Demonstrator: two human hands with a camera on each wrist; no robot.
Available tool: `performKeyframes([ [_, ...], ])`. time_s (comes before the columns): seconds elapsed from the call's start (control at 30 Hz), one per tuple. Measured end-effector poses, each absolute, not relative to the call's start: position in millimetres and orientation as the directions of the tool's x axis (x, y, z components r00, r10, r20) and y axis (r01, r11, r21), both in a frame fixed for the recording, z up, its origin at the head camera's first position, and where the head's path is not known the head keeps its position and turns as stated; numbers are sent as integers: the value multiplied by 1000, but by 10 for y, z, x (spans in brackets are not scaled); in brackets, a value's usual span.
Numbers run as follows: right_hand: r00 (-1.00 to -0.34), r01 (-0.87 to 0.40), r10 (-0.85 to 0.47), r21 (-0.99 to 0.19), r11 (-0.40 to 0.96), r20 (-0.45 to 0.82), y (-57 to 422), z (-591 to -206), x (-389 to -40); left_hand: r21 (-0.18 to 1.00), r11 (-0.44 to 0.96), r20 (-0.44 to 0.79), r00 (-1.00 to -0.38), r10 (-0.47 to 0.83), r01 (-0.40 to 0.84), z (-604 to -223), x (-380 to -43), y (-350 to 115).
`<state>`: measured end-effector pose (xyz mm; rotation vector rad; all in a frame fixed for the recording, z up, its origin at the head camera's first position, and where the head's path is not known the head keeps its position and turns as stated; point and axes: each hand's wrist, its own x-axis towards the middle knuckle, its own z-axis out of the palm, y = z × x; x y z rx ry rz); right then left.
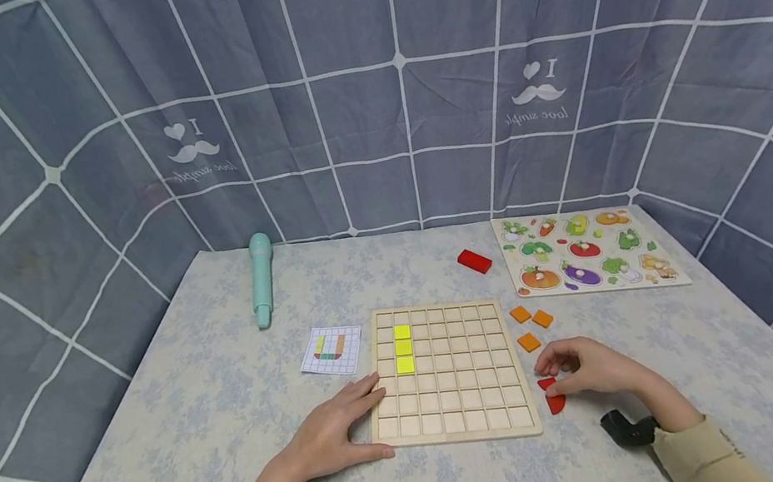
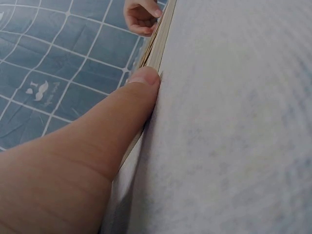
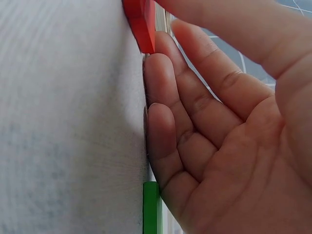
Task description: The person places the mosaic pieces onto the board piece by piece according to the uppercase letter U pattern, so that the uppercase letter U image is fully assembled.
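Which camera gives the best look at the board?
The head view, because it looks down on nearly the whole board and its three yellow tiles. The left wrist view shows only its edge, beside the left hand. The right wrist view seems to show just a sliver, beside a red piece.

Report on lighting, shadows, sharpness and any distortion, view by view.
Head: lighting soft and fairly even; white lines on the blue grid-pattern curtain bend toward the sides, perhaps from the lens, perhaps the cloth's hang. Left wrist: dimmer, the patterned tablecloth blurred, a dark shadow under the left hand. Right wrist: tablecloth blurred too, softly shadowed beside the right hand.
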<state>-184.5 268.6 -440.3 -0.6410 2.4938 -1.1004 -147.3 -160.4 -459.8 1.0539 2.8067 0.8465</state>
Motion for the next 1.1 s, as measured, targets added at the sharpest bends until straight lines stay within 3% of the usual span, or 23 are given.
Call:
performKeyframes([
  [1.1,-900,-246,-424,-688,682,-98,2669,-4338,-1820,512,620,154,-774,614,594,-4600,-1466,-1608],
])
